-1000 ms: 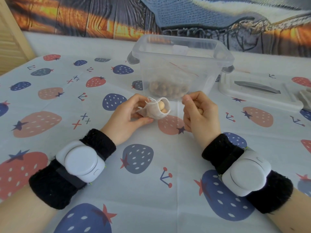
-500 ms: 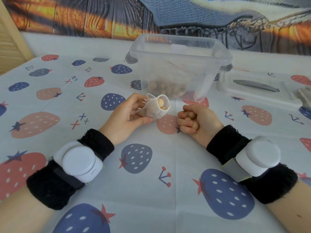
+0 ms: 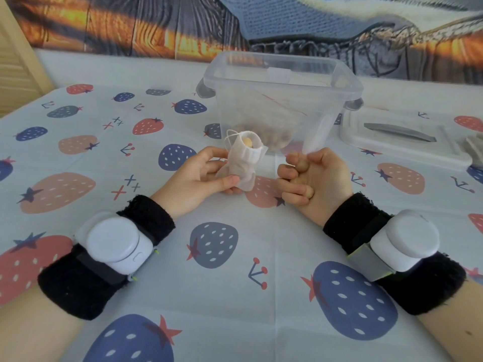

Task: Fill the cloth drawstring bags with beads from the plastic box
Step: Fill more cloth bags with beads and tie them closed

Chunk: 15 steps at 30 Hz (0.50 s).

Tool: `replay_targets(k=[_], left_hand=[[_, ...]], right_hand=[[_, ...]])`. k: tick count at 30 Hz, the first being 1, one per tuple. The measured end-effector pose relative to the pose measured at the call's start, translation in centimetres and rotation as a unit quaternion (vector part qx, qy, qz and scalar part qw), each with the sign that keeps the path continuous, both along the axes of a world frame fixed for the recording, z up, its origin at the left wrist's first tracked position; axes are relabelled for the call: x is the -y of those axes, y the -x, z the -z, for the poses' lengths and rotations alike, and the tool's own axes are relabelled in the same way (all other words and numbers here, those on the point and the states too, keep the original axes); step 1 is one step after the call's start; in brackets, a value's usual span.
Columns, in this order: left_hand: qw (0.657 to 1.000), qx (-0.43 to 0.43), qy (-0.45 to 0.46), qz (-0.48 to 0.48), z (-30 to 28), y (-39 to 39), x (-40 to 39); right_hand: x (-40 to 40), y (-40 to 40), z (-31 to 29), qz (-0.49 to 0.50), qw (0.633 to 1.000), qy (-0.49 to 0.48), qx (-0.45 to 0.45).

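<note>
My left hand [image 3: 201,176] holds a small white cloth drawstring bag [image 3: 241,160] upright, mouth open toward the top, with a tan bead [image 3: 247,142] showing inside the rim. My right hand [image 3: 313,178] sits just right of the bag, palm turned up, fingers curled around a few tan wooden beads [image 3: 300,165]. Behind both hands stands the clear plastic box [image 3: 279,82], open on top, with a heap of brown beads [image 3: 274,137] at its bottom.
The box's clear lid [image 3: 402,142] with a grey handle lies flat to the right of the box. A strawberry-print cloth [image 3: 235,257] covers the table. A patterned wall hanging runs along the far edge.
My left hand has turned the bag from lying sideways to upright. My right hand rolled palm up and opened slightly, showing the beads in it.
</note>
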<state>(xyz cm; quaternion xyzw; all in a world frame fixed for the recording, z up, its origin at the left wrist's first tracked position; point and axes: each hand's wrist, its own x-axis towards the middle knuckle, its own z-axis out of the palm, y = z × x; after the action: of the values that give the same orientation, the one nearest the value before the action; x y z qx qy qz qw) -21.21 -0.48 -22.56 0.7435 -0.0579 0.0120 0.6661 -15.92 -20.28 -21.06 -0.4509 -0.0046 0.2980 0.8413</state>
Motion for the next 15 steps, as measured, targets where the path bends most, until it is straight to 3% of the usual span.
replay_targets(k=[6,8,12,15], left_hand=[[1.0,-0.001,-0.014,0.003,0.1,0.1,0.0],[1.0,0.002,-0.021,0.006,0.2,0.1,0.1],[0.998,0.015,-0.059,0.005,0.3,0.3,0.3],[0.997,0.024,-0.079,0.008,0.3,0.4,0.5]], right_hand=[[-0.6,0.2,0.6,0.016,0.997,0.058,0.037],[-0.6,0.3,0.6,0.062,0.987,0.067,0.13],[-0.7,1.0,0.6,0.112,0.924,0.087,0.356],[-1.1,1.4,0.9,0.108,0.888,0.126,0.429]])
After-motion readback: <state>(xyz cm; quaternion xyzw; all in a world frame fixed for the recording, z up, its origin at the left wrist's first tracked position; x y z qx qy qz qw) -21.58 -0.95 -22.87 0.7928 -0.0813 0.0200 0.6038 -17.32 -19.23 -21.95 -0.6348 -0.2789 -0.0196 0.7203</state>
